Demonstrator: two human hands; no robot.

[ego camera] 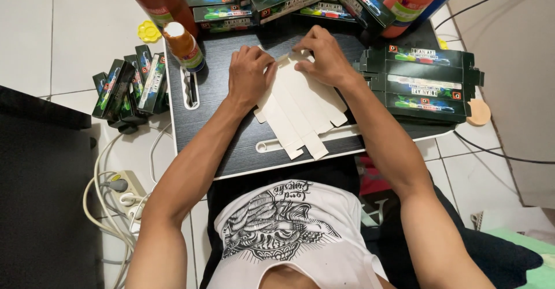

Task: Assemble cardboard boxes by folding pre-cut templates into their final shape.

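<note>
Both forearms reach forward, bare. Left hand (248,75) knuckles up, fingers curled, pressing down. Right hand (324,54) palm down, fingertips pinching.

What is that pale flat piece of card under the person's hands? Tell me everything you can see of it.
The flat card blank is an unfolded box, plain off-white side up, looking like thin cardboard. Creases split it into long parallel panels, with small tabs at the near end. It lies flat and slantwise on the dark lap table, its near tabs by the table's front edge. The left hand presses on its left side, and the right hand presses its far end.
</note>
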